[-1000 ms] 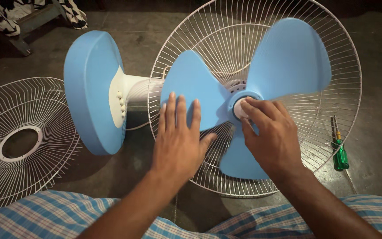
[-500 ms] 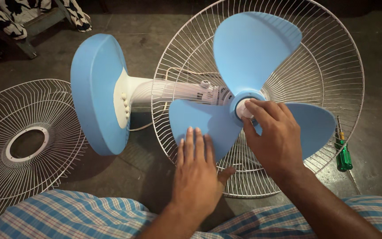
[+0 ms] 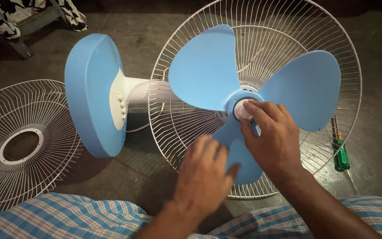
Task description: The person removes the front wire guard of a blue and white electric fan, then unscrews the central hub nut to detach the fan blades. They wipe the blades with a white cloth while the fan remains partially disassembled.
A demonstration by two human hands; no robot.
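Head view: a table fan lies on its back on the dark floor [image 3: 376, 66], and the white hub cap [image 3: 240, 110] at the middle of the blue three-blade propeller [image 3: 204, 71] serves as the landmark here. The right hand [image 3: 273, 141] sits just below and right of the cap, its grip pinched on the cap with fingertips [image 3: 249, 106] on its rim. The left hand [image 3: 206, 177], blurred, hovers lower left of the cap over the wire rear guard [image 3: 288, 26], fingers loosely spread and grasping nothing; it lies just beside the lowest blade, and I cannot tell whether it touches it. The right hand is plainly the nearer one to the cap. The fan's long axis runs left from the cap, along the white neck to the blue round base [image 3: 91, 93] standing on edge. Farther left of the cap, well apart, lies the loose front guard [image 3: 23, 146]. Right of the cap, just outside the guard rim, a green-handled screwdriver [image 3: 340, 155] rests on the floor. Open floor shows above and to the right; the person's checked cloth [image 3: 67, 217] bounds the near side.
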